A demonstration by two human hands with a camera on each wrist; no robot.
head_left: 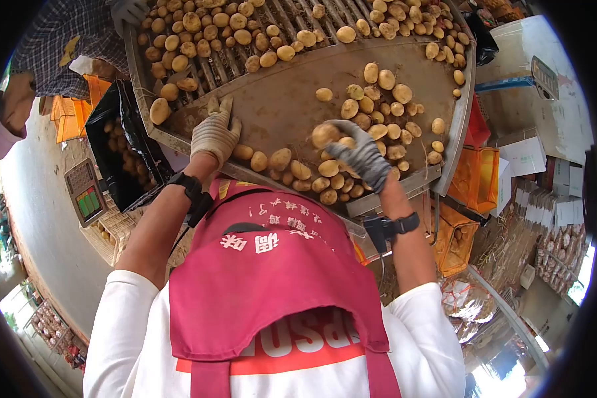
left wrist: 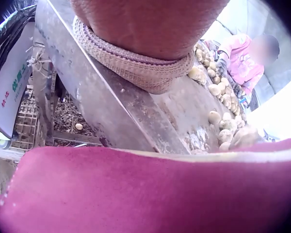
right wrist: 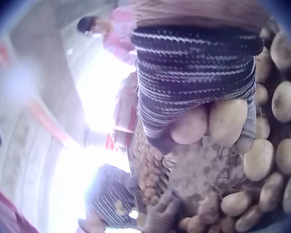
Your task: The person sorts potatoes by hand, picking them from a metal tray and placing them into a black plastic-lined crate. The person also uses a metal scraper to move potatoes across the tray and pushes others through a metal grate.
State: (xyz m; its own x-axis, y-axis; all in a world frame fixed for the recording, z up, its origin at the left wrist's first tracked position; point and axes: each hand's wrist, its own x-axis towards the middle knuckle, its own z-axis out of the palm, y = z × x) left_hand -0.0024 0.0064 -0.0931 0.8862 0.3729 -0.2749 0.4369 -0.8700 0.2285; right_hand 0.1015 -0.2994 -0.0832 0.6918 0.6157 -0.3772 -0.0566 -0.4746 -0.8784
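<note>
The right hand [head_left: 359, 156], in a dark knit glove, is curled round two potatoes [right wrist: 228, 119], just above the loose heap [head_left: 325, 182] at the near edge of the metal sorting tray [head_left: 278, 99]. The left hand [head_left: 215, 136], beige-gloved, lies flat on the tray bed with fingers straight, gripping nothing. Recommended: a snug curl under both potatoes so neither rolls out, a lift clear of the heap without knocking neighbours over the rim, and the left hand planted as a brace.
</note>
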